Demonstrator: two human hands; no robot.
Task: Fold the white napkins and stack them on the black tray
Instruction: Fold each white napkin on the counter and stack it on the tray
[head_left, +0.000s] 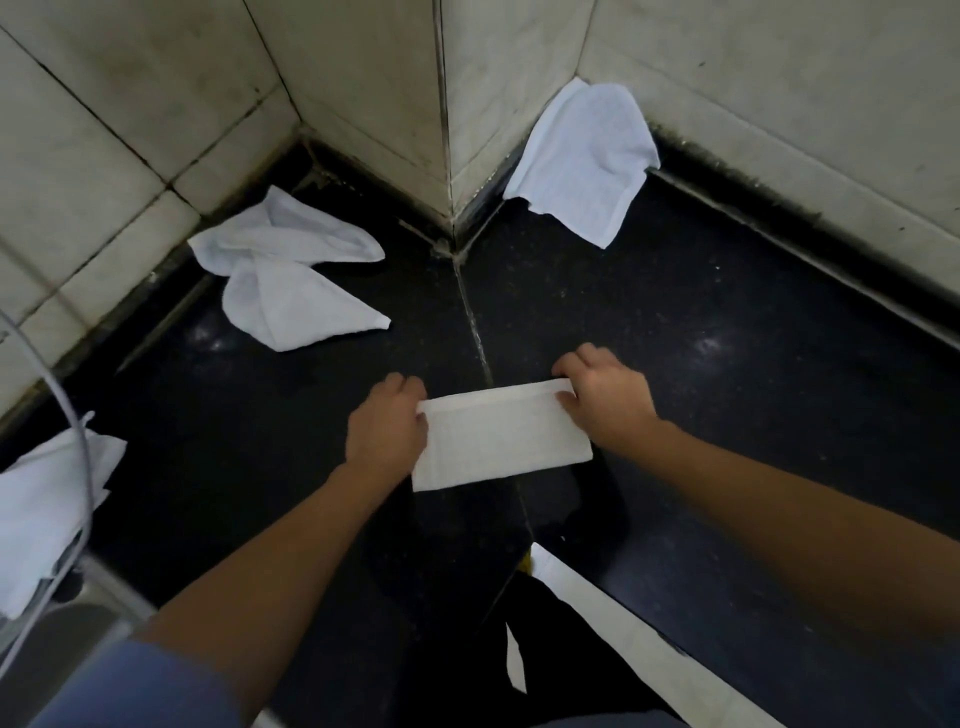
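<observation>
Our left hand (387, 426) and right hand (605, 402) each pinch one short end of the folded napkin (501, 436), which lies between them on the black table (727, 364), long axis left to right, both hands equally near. We cannot pick out the tray.

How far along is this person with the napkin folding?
Probably early. Done: I cannot make out a tray or a finished stack. In hand: the left hand and right hand pinch the ends of a folded napkin, a neat rectangle. Left: a crumpled napkin at back left, a second napkin at back right, and white cloth at the left edge, none neatly folded.
</observation>
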